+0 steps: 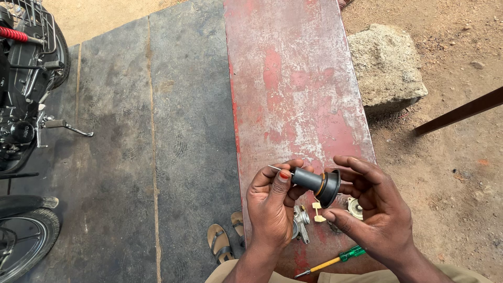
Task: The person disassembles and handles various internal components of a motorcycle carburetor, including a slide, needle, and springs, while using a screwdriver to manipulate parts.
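So the person is sitting at the near end of a worn red metal bench [293,78], paint flaking off all over it, and both hands are up over that end working on one part. It's a dark grey carburetor slide [310,180], a cylinder with a wide rubber diaphragm [330,187] flaring out on one side and a thin needle [275,169] poking out the other.

The left hand [271,207] has fingers and thumb curled tight around the cylinder end. The right hand [373,209] is cupped fairly wide around the diaphragm rim, fingertips touching the edge, thumb underneath.

Right below the hands, on the bench's near end, there's a little pile of carb bits: a silvery metal carburetor body [301,221], a small cream plastic float piece [317,212] and a round brass-coloured cap [356,208]. A screwdriver [331,260] with a green and yellow handle lies at the near edge, just by the person's knees.

Off the bench's left edge there's a pair of sandals [225,238] on the dark rubber mat [131,157], and a motorcycle [23,105] parked at the mat's far left side. A big rock [385,65] sits in the dirt by the bench's right edge.
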